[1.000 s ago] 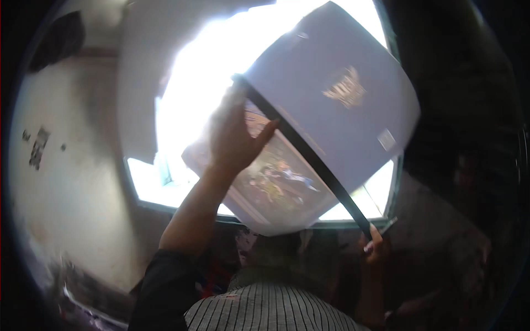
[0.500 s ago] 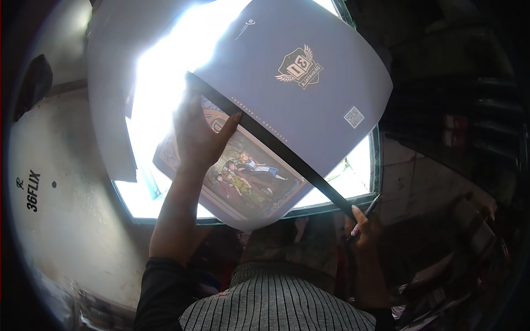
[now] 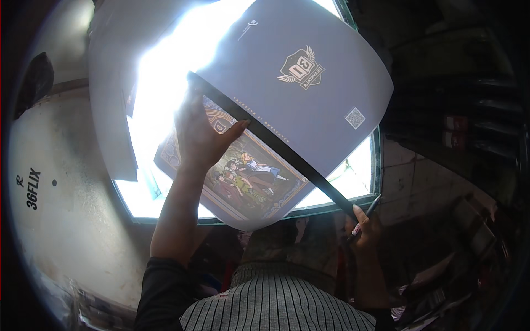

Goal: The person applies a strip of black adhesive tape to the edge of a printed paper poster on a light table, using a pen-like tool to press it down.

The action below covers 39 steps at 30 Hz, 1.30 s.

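Note:
A large dark blue printed cover sheet (image 3: 331, 60) lies at a slant on a brightly lit light table (image 3: 361, 171). It carries a gold winged crest, a square code and, on its near part, an illustrated panel of several figures (image 3: 251, 174). Across the sheet runs a long black ruler-like strip (image 3: 287, 157). My left hand (image 3: 201, 132) lies spread over the strip's upper left end, its thumb on the strip; glare washes out the other fingers. At the strip's lower right end, my right hand (image 3: 364, 226) pinches it, also holding a slim pen-like tool (image 3: 374, 204) with a pointed tip.
A pale board with dark lettering (image 3: 61, 165) covers the left side. Another pale sheet (image 3: 110, 110) overlaps the light table's left part. Dark rolls or tubes (image 3: 441, 99) lie at the right, beside a tiled surface (image 3: 400, 160). Strong glare hides the table's upper left.
My left thumb has slid slightly to the right and down along the black strip. The strip has shifted a little; my right hand stays at its lower end.

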Each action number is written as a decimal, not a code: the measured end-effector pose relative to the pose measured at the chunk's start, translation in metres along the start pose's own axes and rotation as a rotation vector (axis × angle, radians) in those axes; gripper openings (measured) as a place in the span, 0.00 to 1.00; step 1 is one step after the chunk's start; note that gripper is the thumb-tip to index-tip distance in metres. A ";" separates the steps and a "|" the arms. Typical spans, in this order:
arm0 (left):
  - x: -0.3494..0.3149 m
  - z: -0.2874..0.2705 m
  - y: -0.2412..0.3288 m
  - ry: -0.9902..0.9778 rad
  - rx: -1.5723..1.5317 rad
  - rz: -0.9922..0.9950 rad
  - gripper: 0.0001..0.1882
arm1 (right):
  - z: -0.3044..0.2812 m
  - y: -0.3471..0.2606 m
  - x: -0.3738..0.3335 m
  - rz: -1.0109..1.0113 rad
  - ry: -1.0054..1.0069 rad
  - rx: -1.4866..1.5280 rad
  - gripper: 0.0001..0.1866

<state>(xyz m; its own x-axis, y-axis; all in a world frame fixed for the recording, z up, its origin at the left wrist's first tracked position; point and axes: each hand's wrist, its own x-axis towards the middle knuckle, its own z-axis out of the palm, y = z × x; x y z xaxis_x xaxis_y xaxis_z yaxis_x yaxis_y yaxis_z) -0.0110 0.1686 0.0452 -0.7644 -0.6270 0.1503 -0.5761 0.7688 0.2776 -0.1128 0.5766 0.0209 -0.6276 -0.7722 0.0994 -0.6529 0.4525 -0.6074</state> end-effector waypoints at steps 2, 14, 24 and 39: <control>0.000 0.000 -0.001 -0.005 -0.001 -0.003 0.57 | 0.001 -0.001 0.001 0.000 0.005 0.012 0.19; 0.005 -0.003 0.007 -0.012 -0.091 0.031 0.55 | -0.010 0.009 -0.007 0.014 0.005 -0.078 0.22; -0.007 0.007 -0.012 -0.090 0.016 -0.060 0.65 | 0.015 -0.025 0.165 -0.154 0.167 0.647 0.24; -0.012 -0.002 -0.020 -0.154 0.009 -0.124 0.67 | 0.147 -0.153 0.331 -0.154 -0.205 0.662 0.09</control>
<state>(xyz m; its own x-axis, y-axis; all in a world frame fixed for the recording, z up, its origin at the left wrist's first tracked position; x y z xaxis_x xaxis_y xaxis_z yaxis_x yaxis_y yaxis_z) 0.0103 0.1606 0.0396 -0.7219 -0.6913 -0.0316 -0.6711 0.6881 0.2759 -0.1587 0.1865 0.0311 -0.4136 -0.9036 0.1117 -0.2924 0.0156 -0.9562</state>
